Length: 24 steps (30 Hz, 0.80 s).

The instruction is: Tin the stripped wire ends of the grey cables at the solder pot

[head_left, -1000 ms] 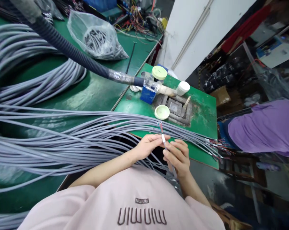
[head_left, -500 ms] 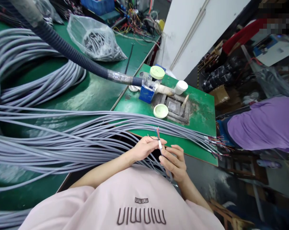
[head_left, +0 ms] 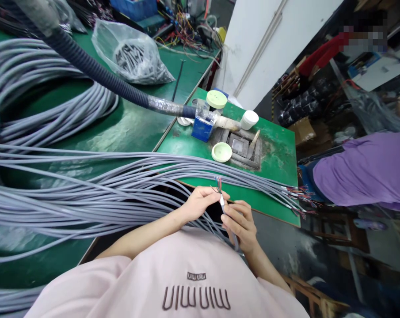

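Close to my body, between both hands, is the end of a grey cable (head_left: 232, 235) with a white sleeve (head_left: 222, 200) near its tip. Thin coloured wires (head_left: 219, 183) fan out above the sleeve. My left hand (head_left: 201, 204) pinches the cable at the sleeve with thumb and fingers. My right hand (head_left: 241, 224) is closed around the grey jacket just below. Beyond my hands, a bundle of similar grey cables (head_left: 193, 166) runs across the bench, their stripped ends (head_left: 301, 196) hanging at the right edge.
A ribbed hose (head_left: 120, 88) reaches over the bench to a blue box (head_left: 202, 128) beside a soldering pot (head_left: 241, 146). A pale green lid (head_left: 221, 152) and white cup (head_left: 249, 119) stand nearby. A clear bag (head_left: 133, 57) lies behind. A person in purple (head_left: 368, 170) is at right.
The coloured wires at the cable tip have shifted and spread slightly. Both hands keep hold of the cable in nearly the same place. The view has moved a little.
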{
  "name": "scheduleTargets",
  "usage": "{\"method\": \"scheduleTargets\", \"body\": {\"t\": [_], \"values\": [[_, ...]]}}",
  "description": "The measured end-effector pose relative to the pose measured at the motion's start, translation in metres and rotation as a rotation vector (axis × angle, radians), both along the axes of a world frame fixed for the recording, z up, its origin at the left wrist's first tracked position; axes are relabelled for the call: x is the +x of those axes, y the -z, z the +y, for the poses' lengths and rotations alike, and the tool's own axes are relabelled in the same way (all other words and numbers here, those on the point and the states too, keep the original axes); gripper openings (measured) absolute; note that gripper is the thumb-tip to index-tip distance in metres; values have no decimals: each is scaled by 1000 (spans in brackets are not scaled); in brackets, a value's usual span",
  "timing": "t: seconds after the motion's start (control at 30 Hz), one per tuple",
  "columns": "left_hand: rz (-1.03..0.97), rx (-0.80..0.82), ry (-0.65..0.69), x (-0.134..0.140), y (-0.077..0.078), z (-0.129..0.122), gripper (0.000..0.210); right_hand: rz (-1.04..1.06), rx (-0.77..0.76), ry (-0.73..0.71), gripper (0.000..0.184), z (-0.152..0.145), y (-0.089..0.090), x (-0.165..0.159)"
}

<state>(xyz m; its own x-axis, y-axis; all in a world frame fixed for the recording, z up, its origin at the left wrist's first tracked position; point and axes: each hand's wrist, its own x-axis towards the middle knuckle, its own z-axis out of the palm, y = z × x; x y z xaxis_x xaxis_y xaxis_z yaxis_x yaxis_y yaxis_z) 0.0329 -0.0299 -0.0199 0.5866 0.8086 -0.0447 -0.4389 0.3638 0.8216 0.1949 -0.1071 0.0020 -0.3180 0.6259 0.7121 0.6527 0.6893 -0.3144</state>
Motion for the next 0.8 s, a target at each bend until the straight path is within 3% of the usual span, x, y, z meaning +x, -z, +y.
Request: {"method": "scheduleTargets", "body": {"t": [0.1,0.4,0.8], "values": [[43,58,-23,-2,0,0,44,7,-14,-5,39,-1,2,-1],[190,177,-154,-2,-25,1,39,11,-42,-15,39,-2,9,-2],[263,281,-203,3,-25,1,39,5,-6,-26,36,-1,10,-1]]}}
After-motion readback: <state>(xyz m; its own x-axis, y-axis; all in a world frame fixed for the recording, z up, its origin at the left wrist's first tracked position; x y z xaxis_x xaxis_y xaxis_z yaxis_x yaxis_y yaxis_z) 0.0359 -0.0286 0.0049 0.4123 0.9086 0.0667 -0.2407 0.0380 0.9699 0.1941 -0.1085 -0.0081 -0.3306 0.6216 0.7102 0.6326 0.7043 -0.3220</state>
